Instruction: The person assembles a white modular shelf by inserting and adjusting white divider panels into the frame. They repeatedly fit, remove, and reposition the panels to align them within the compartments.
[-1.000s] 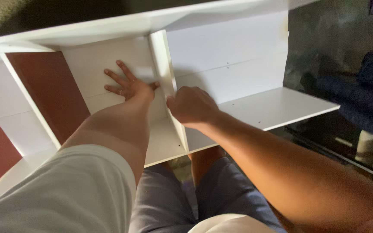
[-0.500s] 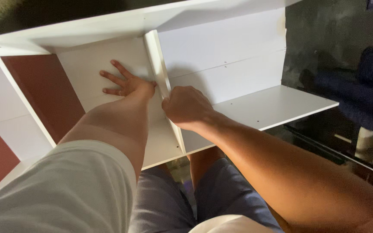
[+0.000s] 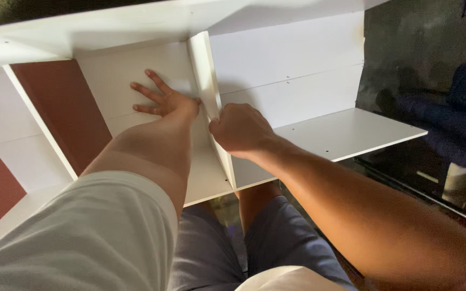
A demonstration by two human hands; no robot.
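— Since half a second ago, what has shifted?

— Both hands sit a touch lower and to the right in the head view, and the white shelving unit (image 3: pixel 297 81) with them, so it looks like the camera moving; the grip itself has not changed.

— Where is the left hand?

— The left hand (image 3: pixel 165 102) lies flat on the white back panel (image 3: pixel 120 75) of one compartment, fingers spread wide and holding nothing, its thumb side touching the upright divider (image 3: pixel 206 75).

— And the right?

— The right hand (image 3: pixel 241 129) is curled into a loose fist against the other face of the same divider, at its front edge. Its fingertips are hidden, so I cannot tell whether they pinch anything.

— Where does the divider stand?

— Between the two hands, running from the top board (image 3: pixel 136 27) down to the horizontal shelf (image 3: pixel 346 134) below, which juts out to the right.

— Anything else in shot?

— A reddish-brown panel (image 3: pixel 63 108) in the next compartment to the left, a pale sleeve (image 3: pixel 82 237) on the left arm, and grey-blue shorts (image 3: pixel 276 237) at the bottom
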